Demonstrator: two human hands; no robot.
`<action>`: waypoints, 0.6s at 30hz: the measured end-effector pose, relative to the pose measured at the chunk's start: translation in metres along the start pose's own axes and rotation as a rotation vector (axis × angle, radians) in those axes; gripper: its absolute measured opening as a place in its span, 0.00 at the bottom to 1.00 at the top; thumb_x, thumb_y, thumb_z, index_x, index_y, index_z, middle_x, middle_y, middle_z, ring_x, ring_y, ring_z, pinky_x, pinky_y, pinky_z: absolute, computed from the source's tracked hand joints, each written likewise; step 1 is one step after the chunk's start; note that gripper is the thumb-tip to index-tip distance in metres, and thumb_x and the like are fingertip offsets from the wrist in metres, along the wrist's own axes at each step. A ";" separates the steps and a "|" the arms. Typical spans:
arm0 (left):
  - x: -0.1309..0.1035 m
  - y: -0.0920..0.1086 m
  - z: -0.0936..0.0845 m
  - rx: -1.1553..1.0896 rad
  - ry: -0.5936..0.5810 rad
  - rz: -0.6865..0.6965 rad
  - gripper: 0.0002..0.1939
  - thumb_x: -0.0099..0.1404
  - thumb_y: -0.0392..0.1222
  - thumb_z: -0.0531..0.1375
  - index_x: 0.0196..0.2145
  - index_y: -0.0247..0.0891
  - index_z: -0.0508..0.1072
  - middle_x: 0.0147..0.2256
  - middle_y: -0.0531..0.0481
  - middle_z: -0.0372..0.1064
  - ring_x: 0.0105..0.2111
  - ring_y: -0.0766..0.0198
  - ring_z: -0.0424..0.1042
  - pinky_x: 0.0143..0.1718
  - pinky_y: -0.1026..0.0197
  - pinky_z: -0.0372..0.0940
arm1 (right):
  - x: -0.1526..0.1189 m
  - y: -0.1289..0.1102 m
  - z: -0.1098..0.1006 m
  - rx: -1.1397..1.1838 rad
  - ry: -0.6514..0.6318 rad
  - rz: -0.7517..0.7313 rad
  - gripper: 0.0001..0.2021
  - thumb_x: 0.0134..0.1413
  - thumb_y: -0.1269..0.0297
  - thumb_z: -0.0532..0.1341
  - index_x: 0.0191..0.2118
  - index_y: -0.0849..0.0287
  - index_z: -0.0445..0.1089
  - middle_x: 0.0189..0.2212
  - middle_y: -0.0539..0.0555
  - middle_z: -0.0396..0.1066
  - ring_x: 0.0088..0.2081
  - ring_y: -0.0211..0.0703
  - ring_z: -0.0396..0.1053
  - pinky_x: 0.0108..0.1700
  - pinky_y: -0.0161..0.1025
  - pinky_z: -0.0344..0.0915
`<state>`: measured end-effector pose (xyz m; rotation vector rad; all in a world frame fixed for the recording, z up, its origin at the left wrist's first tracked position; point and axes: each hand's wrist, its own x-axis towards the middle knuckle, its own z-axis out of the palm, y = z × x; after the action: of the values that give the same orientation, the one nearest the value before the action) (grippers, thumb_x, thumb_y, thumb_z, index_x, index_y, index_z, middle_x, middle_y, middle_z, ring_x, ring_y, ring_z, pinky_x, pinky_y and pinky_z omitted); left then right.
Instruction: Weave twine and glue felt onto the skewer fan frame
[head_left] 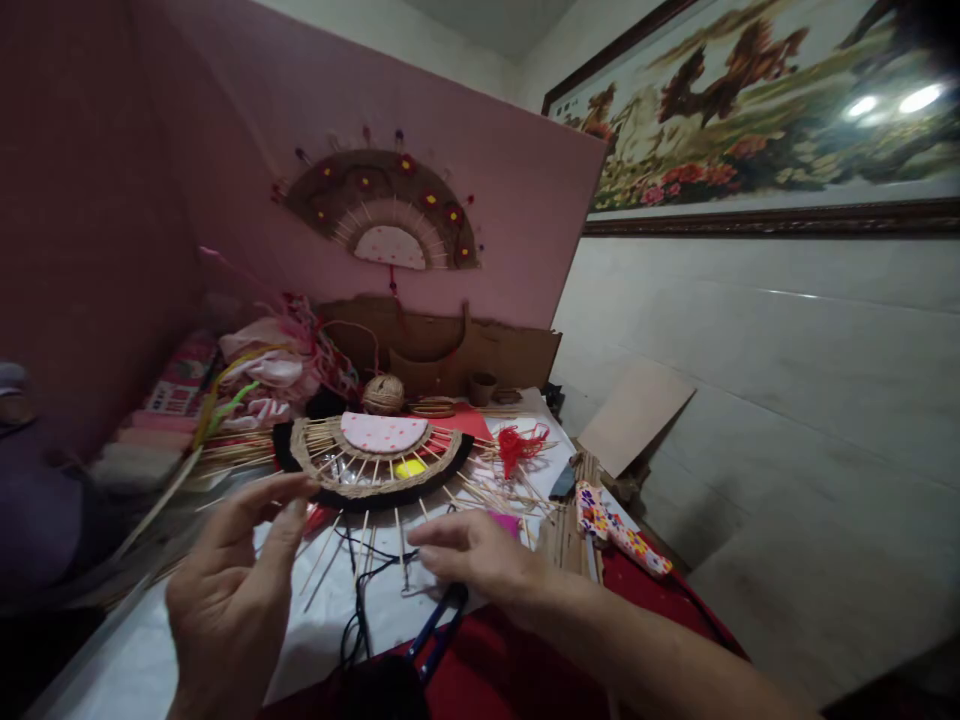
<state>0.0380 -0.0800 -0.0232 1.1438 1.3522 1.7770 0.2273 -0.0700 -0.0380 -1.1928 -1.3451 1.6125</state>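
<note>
A half-round fan [382, 490] of thin wooden sticks, wound with brown twine and a black outer band, has a pink dotted half-disc [384, 432] at its centre. My left hand [236, 590] is at its near left edge, with thumb and forefinger pinched at the black band. Below the band, my right hand [476, 550] has its fingers closed together on a black cord [382, 565], whose loose loops trail over the white sheet. Beneath the right hand lie dark blue thread snips [439, 630], partly in shadow.
A twine ball [384, 394], red thread [519, 450] and loose sticks [499, 490] lie behind and to the right. Ribbons [277, 360] pile up at left. A flowered glue gun [622, 530] sits at right. A finished fan [382, 205] hangs on the pink board.
</note>
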 end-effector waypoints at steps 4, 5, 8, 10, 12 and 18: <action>0.003 -0.012 0.011 0.055 -0.293 -0.160 0.11 0.49 0.45 0.65 0.31 0.40 0.74 0.29 0.51 0.73 0.31 0.61 0.69 0.32 0.64 0.62 | -0.003 -0.005 -0.040 -0.541 0.320 -0.226 0.10 0.52 0.63 0.57 0.27 0.61 0.71 0.23 0.52 0.69 0.27 0.39 0.66 0.30 0.36 0.60; 0.003 -0.016 0.013 0.055 -0.360 -0.233 0.12 0.47 0.45 0.65 0.30 0.38 0.74 0.28 0.50 0.73 0.29 0.61 0.69 0.28 0.64 0.62 | 0.000 -0.005 -0.048 -0.708 0.426 -0.297 0.08 0.53 0.64 0.56 0.29 0.60 0.71 0.27 0.53 0.70 0.32 0.42 0.67 0.34 0.37 0.60; -0.004 -0.029 0.021 0.083 -0.508 -0.359 0.12 0.46 0.44 0.66 0.29 0.35 0.74 0.27 0.47 0.73 0.27 0.60 0.70 0.26 0.63 0.61 | 0.013 0.000 -0.063 -1.029 0.551 -0.319 0.09 0.51 0.67 0.57 0.39 0.59 0.70 0.39 0.57 0.70 0.43 0.47 0.65 0.44 0.41 0.58; -0.010 -0.036 0.022 0.145 -0.567 -0.343 0.12 0.48 0.44 0.65 0.30 0.35 0.74 0.29 0.45 0.73 0.28 0.58 0.70 0.29 0.61 0.62 | 0.023 0.006 -0.065 -1.059 0.535 -0.270 0.11 0.50 0.66 0.58 0.41 0.60 0.69 0.38 0.58 0.71 0.41 0.50 0.66 0.42 0.42 0.58; -0.014 -0.042 0.022 0.200 -0.585 -0.292 0.13 0.50 0.44 0.64 0.33 0.36 0.73 0.32 0.44 0.74 0.32 0.56 0.71 0.32 0.60 0.62 | 0.031 0.009 -0.065 -1.042 0.523 -0.248 0.11 0.49 0.67 0.59 0.41 0.60 0.69 0.34 0.57 0.72 0.37 0.49 0.68 0.39 0.42 0.58; -0.023 -0.046 0.028 -0.041 -0.537 -0.406 0.15 0.51 0.45 0.64 0.36 0.35 0.71 0.35 0.42 0.72 0.33 0.55 0.73 0.31 0.58 0.67 | 0.046 0.009 -0.069 -0.919 0.515 -0.241 0.06 0.44 0.71 0.60 0.32 0.58 0.71 0.27 0.53 0.73 0.31 0.42 0.69 0.33 0.36 0.59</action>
<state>0.0719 -0.0757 -0.0705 1.1217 1.1127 1.1012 0.2782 -0.0075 -0.0589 -1.7096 -1.8176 0.4066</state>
